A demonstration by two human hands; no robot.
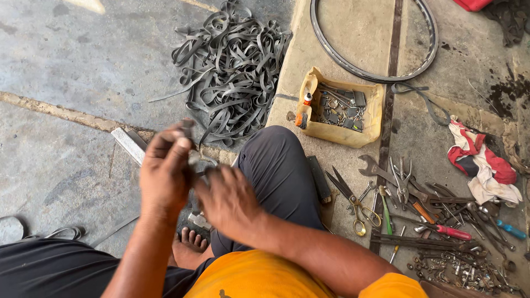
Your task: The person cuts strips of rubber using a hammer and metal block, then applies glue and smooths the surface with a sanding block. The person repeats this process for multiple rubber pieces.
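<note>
A flat metal bar lies on the concrete floor at the far left, just beside the person's left hand. That hand is raised and motion-blurred, its fingers curled around a small greyish metal part that sits between both hands above the knee; what kind of part it is I cannot tell. The right hand closes on the same part from the other side, fingers bent inward. The part looks rigid and light, probably greasy, so a firm pinch at its ends would serve best. Behind it is a heap of black rubber strips, limp and springy. Further right stand a cut yellow jug of small hardware, a wheel rim, scissors, and scattered wrenches and pliers.
</note>
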